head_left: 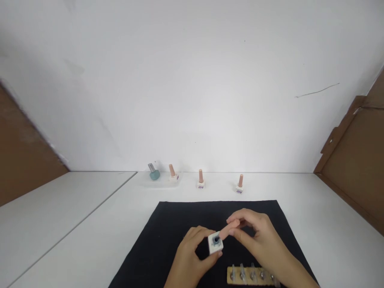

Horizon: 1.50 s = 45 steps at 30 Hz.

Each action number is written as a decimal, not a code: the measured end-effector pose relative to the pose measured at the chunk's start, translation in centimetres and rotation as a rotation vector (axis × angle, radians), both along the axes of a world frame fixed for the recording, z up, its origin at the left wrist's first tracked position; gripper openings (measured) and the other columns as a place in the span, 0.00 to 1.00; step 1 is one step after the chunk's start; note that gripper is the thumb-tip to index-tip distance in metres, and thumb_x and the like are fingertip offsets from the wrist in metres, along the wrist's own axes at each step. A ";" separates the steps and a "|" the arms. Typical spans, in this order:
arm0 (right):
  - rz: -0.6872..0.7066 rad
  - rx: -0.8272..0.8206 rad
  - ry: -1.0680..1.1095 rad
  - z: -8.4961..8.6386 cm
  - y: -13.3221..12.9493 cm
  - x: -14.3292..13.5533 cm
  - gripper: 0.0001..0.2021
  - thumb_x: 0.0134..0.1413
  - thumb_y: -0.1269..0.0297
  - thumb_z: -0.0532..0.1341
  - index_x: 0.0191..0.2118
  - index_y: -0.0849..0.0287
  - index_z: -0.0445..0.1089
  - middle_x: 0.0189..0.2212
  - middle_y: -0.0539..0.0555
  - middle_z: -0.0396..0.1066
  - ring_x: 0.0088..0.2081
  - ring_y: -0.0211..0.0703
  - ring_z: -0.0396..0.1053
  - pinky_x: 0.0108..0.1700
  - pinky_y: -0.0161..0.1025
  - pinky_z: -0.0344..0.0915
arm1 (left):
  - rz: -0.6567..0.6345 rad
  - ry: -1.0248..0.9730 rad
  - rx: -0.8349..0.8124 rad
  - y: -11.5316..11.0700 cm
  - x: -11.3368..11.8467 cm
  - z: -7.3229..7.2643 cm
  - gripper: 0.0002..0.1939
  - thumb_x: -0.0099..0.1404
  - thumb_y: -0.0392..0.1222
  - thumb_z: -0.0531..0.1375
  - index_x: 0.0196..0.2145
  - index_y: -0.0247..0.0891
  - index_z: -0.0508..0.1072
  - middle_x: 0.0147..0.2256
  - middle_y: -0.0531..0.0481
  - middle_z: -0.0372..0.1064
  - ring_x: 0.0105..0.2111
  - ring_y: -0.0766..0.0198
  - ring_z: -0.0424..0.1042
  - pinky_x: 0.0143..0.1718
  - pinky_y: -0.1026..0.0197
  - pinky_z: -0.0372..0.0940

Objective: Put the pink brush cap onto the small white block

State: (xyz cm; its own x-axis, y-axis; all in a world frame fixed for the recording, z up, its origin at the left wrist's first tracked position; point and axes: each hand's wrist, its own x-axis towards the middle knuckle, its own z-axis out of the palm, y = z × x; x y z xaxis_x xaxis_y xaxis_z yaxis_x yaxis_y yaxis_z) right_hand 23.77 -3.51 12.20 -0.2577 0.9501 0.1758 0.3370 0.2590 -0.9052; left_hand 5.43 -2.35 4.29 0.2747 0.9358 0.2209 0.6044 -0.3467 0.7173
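Black mat (180,216), teal bottle (154,173), three pink-capped bottles (201,179), wooden strip (231,276) holding perhaps nail tips

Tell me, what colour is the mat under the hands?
Black; the mat shows plainly in the head view.

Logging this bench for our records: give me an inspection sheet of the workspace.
Surface: white table with black mat.
Job's things: white bottle, open neck toward the camera; pink cap just off it.
Clutter: four bottles in a row by the wall; nail-tip strip at the mat's near edge.
Hands: left hand holds the bottle; right hand pinches the cap.
Cables: nothing seen.
Surroundings: white wall, brown panels at the sides.
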 end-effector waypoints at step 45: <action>-0.059 0.296 0.045 -0.1 -2.9 0.5 0.11 0.54 0.75 0.55 0.34 0.58 0.75 0.31 0.56 0.79 0.34 0.45 0.75 0.38 0.37 0.67 | -0.037 -0.155 0.086 -1.8 -0.1 1.3 0.05 0.46 0.38 0.63 0.23 0.36 0.73 0.21 0.56 0.59 0.23 0.63 0.64 0.25 0.63 0.61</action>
State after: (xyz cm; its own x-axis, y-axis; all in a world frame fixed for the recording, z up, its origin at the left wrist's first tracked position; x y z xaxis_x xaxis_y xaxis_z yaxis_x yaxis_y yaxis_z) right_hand 24.32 -6.41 12.10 -0.1895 0.8690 0.4572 0.3202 0.4949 -0.8078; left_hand 5.37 -4.20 5.62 0.2653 0.9015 0.3420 0.4748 -0.4309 0.7674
